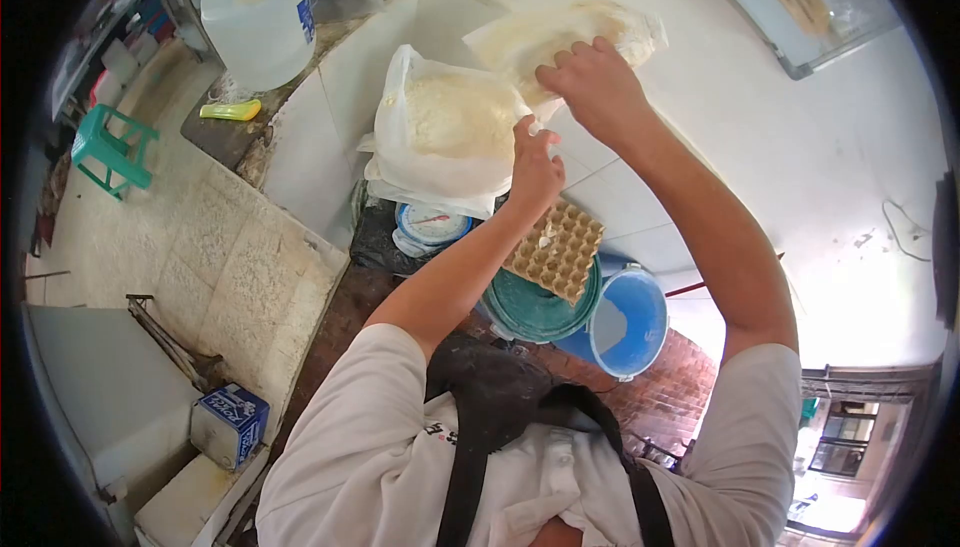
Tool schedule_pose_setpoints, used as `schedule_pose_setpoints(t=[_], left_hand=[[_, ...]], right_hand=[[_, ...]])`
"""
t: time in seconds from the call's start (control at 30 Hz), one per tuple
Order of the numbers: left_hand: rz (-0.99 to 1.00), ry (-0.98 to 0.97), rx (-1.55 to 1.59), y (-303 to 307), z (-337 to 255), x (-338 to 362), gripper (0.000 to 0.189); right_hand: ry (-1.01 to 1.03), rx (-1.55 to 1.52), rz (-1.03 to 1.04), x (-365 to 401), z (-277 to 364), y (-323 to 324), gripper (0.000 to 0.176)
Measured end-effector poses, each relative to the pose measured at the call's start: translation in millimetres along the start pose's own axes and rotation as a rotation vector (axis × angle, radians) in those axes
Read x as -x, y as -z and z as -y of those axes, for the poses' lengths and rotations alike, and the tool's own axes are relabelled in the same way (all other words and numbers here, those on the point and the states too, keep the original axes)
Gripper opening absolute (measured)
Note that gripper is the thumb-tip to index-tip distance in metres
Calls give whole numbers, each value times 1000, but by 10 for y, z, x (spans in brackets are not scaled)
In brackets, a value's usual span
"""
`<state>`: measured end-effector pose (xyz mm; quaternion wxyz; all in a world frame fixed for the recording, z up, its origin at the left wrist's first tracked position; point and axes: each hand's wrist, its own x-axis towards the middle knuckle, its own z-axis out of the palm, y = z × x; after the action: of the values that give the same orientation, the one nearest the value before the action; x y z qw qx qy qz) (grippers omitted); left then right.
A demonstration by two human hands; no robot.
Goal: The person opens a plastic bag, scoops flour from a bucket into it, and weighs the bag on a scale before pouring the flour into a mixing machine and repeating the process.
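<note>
My left hand (537, 165) is closed on the twisted right edge of a white plastic bag (395, 82). That bag is wide at the mouth and holds a pale yellowish powder (462, 117). It sits above a dial scale (432, 224) with a blue rim, which it partly covers. Up and to the right, my right hand (597, 87) has its fingers curled on a thin translucent plastic bag (630, 32) dusted with pale powder. The fingertips of this hand are partly hidden, and the bag is a little blurred.
Below my hands, an egg tray (560, 257) rests on a green lid (535, 319), beside a blue bucket (640, 322). A large translucent jug (255, 22) and a yellow-handled tool (230, 110) stand on the left ledge. Farther left is a green stool (112, 152).
</note>
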<state>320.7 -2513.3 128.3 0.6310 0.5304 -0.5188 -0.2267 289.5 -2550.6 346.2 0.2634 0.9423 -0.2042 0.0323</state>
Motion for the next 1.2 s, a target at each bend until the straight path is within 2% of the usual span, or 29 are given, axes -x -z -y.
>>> schedule_pose_setpoints(t=[0.13, 0.23, 0.3, 0.33, 0.43, 0.47, 0.53, 0.57, 0.6, 0.67, 0.7, 0.73, 0.77, 0.83, 0.87, 0.9, 0.93, 0.97, 1.0, 1.07, 1.17, 1.2], left_hand=[[75, 66, 125, 21, 28, 5, 35], [-90, -175, -152, -15, 83, 25, 34], [-187, -232, -171, 11, -5, 5, 48], [-237, -264, -181, 4, -37, 5, 55], [-214, 32, -79, -114, -9, 26, 75], [-141, 143, 1, -107, -14, -30, 86], [-118, 227, -111, -70, -18, -155, 81], [-61, 244, -171, -61, 292, -299, 78], [-45, 218, -217, 21, 203, -359, 74], [-27, 189, -164, 104, 241, -455, 69], [31, 159, -267, 152, 109, -469, 64], [22, 236, -228, 95, -92, -401, 53], [61, 229, -215, 172, 25, -406, 48], [141, 217, -187, 310, 272, -422, 38], [51, 247, -106, 374, 388, -442, 46], [223, 190, -243, 651, 498, -516, 64], [39, 285, -391, 221, 98, -367, 77], [11, 308, -357, 74, -4, -318, 79], [2, 291, -452, 98, 51, -314, 77], [45, 244, -612, 398, 106, -316, 73], [205, 148, -834, 781, 121, -378, 67], [134, 179, -790, 587, 49, -298, 68]], right_hand=[[-260, -117, -97, 388, -249, -194, 15], [-687, -330, -171, 943, -331, -192, 21], [-823, -531, -195, 1498, -432, -272, 33], [-891, -532, -200, 1814, -433, -333, 33], [-1122, -663, -211, 2922, -276, -655, 36], [-1221, -739, -159, 3389, -180, -858, 35], [-1427, -879, -14, 4273, 74, -1186, 36], [-1523, -948, 89, 4693, 235, -1306, 38], [-1558, -989, 152, 5138, 393, -1457, 40], [-1621, -1075, 280, 6029, 728, -1878, 47], [-1616, -1033, 315, 6456, 905, -2198, 50], [-1621, -977, 349, 6937, 1094, -2545, 54], [-1640, -909, 388, 7426, 1326, -2857, 58], [-1564, -749, 313, 8225, 1845, -3574, 59], [-1672, -764, 385, 8242, 1838, -3492, 56], [-1767, -795, 460, 8063, 1744, -3380, 52], [-1761, -803, 609, 8108, 1693, -3496, 46], [-1733, -826, 751, 8189, 1661, -3715, 40], [-1688, -777, 803, 8305, 1682, -3979, 36], [-1501, -648, 912, 8547, 1877, -4555, 27], [-1246, -540, 976, 8782, 2107, -5210, 24], [-1241, -520, 970, 8889, 2279, -5464, 24]])
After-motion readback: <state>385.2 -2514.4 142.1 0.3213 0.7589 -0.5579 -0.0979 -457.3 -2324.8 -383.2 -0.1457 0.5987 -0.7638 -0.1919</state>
